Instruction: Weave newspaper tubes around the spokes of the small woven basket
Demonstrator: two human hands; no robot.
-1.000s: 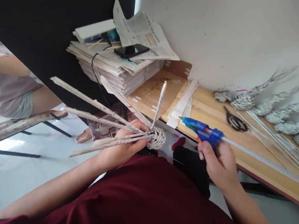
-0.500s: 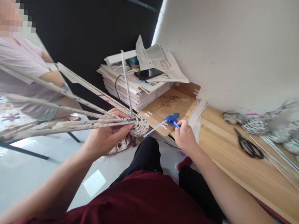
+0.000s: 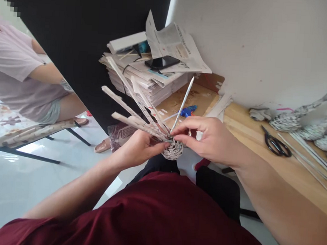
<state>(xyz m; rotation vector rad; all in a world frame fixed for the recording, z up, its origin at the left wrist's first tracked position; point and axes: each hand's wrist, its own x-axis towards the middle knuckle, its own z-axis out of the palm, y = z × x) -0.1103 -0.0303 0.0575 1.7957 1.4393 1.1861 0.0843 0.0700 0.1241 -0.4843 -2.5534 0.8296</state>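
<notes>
A small rounded weave of rolled newspaper hangs above my lap, and several long paper tubes fan out from it up and to the left. My left hand is closed around the base of these tubes, thumb against the weave. From the right, my right hand pinches the lower end of one thin paper tube where it meets the weave. Just behind that hand, the blue glue gun lies on the cardboard, its pale glue stick pointing left.
Stacked paper carries a black phone and a loose newspaper sheet. Black scissors lie on the wooden table, near finished woven pieces along the wall. Another person sits at the left.
My right hand has let go of the glue gun, which now rests on the cardboard, and has come to the weave. The woven piece moved right and its tubes now point more upward.
</notes>
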